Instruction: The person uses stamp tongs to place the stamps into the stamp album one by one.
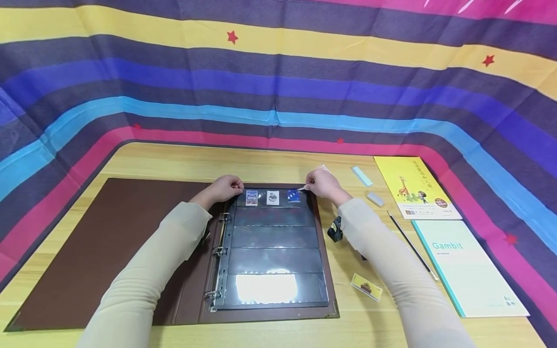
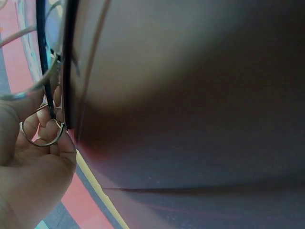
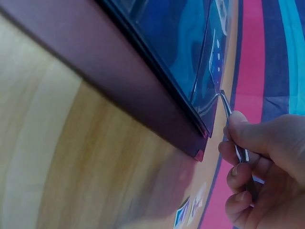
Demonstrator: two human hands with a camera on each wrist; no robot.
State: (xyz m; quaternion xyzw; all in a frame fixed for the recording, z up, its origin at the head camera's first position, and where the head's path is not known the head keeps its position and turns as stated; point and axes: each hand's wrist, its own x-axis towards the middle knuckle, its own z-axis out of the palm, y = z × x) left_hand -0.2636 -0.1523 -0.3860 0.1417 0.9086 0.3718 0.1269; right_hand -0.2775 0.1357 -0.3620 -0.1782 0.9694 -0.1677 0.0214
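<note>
An open brown ring-binder album [image 1: 143, 232] lies on the table with a black stamp page [image 1: 274, 238] of clear pocket strips. In the top strip sit a blue-and-red stamp [image 1: 251, 197], a white stamp [image 1: 272, 197] and a dark blue stamp [image 1: 293, 195]. My left hand [image 1: 224, 188] pinches the page at its upper left corner, beside the top metal ring [image 2: 43, 136]. My right hand [image 1: 323, 184] holds metal tweezers [image 3: 240, 152]; their tips touch the top strip by the dark blue stamp. Loose stamps [image 3: 182, 213] lie on the table near the right hand.
Right of the album lie a black object [image 1: 335, 229], a yellow card [image 1: 367, 287], a pale blue strip [image 1: 362, 176], a grey eraser-like block [image 1: 375, 198] and a pencil [image 1: 412, 245]. Farther right are a yellow booklet [image 1: 413, 186] and a Gambit notebook [image 1: 470, 270]. Striped cloth [image 1: 278, 87] hangs behind.
</note>
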